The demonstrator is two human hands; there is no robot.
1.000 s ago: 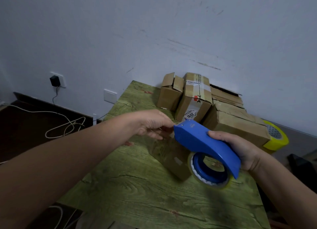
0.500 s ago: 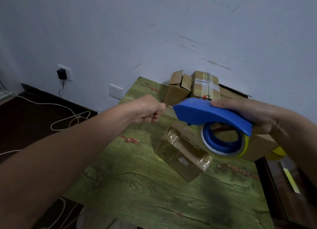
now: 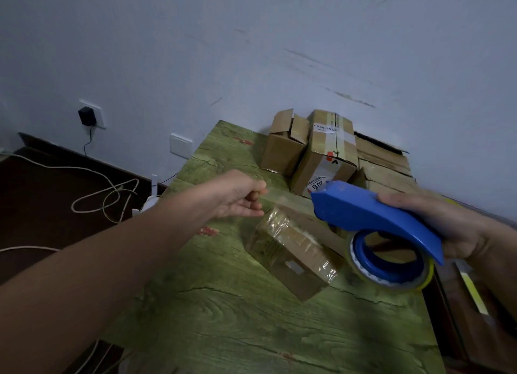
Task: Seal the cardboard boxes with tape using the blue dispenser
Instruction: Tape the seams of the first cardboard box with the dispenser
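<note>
Aloft, left hand pinches tape; right hand grips blue dispenser.

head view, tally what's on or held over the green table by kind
cardboard boxes: 3 (tape-wrapped box, open-flap box, labelled box)
cardboard pile, too hidden to split: 1
blue dispenser, in right hand: 1
tape roll: 1
total: 6

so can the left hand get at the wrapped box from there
Probably yes: the left hand hovers close to the wrapped box with nothing between them, though its curled fingers seem to pinch tape.
</note>
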